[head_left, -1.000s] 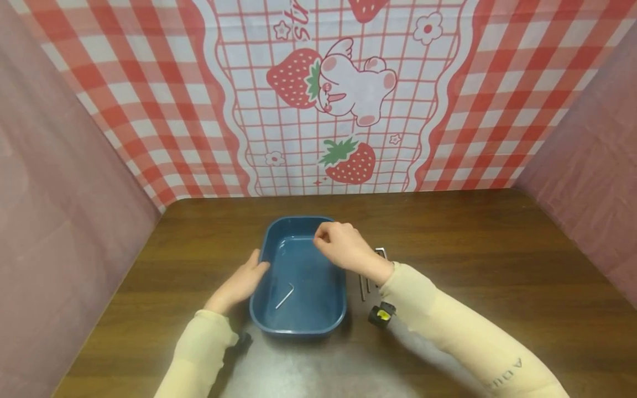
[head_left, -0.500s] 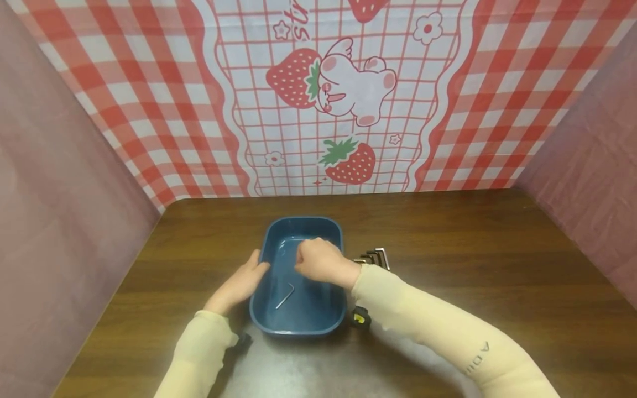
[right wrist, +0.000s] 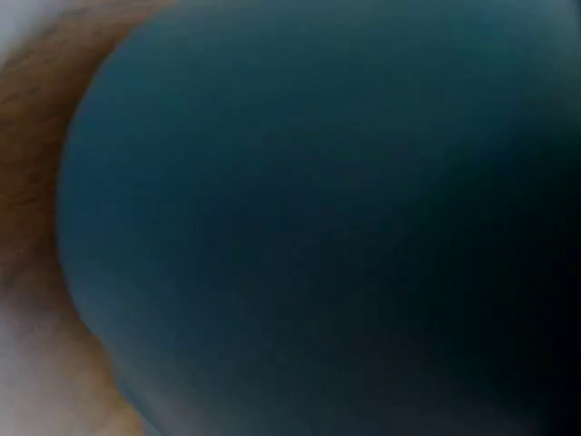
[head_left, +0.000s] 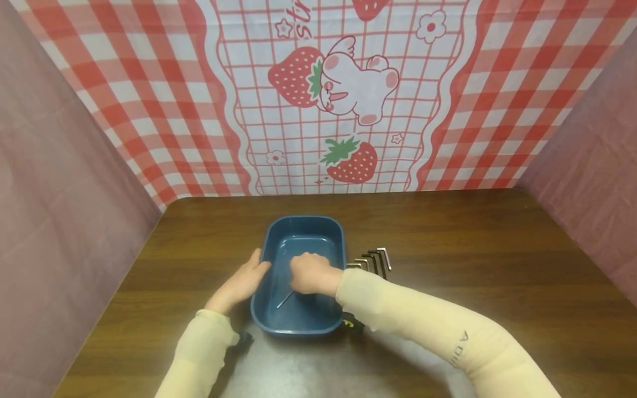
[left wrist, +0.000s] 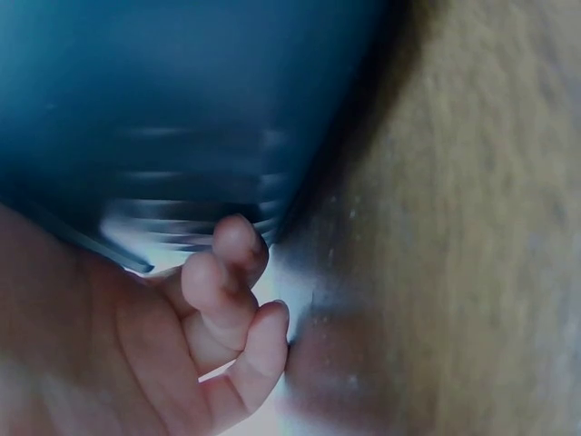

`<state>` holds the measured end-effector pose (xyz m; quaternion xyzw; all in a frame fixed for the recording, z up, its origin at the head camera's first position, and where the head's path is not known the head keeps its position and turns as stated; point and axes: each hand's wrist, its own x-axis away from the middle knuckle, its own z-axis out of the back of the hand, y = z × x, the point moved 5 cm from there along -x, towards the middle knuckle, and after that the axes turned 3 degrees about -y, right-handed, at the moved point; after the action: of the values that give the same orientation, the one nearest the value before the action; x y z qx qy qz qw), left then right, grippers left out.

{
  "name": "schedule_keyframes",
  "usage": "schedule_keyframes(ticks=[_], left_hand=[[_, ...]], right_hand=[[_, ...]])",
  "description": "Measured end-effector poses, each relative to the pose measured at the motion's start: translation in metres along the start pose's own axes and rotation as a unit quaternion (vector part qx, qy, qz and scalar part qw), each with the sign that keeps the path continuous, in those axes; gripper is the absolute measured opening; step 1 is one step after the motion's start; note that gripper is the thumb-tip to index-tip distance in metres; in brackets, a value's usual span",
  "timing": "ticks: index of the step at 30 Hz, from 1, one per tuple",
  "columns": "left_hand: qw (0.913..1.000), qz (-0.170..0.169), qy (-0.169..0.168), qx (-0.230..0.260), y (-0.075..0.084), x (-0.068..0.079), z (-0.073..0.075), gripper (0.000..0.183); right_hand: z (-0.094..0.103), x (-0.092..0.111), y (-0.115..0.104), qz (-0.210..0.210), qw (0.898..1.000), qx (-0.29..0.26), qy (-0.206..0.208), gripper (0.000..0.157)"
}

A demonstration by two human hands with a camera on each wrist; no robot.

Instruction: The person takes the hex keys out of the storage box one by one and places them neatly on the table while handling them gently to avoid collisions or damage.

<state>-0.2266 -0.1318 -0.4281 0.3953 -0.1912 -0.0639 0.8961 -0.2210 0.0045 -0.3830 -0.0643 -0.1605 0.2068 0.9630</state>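
A blue rectangular bin (head_left: 298, 330) stands on the table. At its left wall is my left hand (head_left: 241, 283), thumb lapping over the rim and the other fingers outside, holding that side. The left wrist view shows these bent fingers (left wrist: 259, 350) low beside the outer wall. Inside the bin, my right hand (head_left: 311, 275) is lowered with curled fingers; whether something is in its grasp is hidden. A silver hex key (head_left: 285, 299) lies on the bin's floor, its upper end covered by that hand. The right wrist view is blurred and mostly shows the bin (right wrist: 227, 182).
Right of the bin, several hex keys (head_left: 380, 260) lie in a row on the wooden table (head_left: 448, 243), partly behind my right forearm. A black and yellow item (head_left: 352, 322) shows below my right sleeve. A checked strawberry-print cloth (head_left: 348, 88) hangs behind the table.
My right hand has moved from above the bin's far right rim, leftward, toward me and down, now overlapping the loose hex key. The left hand and the bin have stayed put.
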Motion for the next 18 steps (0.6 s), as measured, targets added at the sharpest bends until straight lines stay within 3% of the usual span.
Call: schedule_keyframes(ticks=[11, 18], left_hand=[[1.0000, -0.002, 0.001, 0.000, 0.000, -0.001, -0.001, 0.061], [1.0000, 0.003, -0.001, 0.001, 0.000, -0.001, -0.001, 0.064]], right_hand=[[-0.015, -0.009, 0.001, -0.002, 1.000, 0.017, -0.006, 0.024], [-0.017, -0.012, 0.003, -0.008, 1.000, 0.012, -0.001, 0.017]])
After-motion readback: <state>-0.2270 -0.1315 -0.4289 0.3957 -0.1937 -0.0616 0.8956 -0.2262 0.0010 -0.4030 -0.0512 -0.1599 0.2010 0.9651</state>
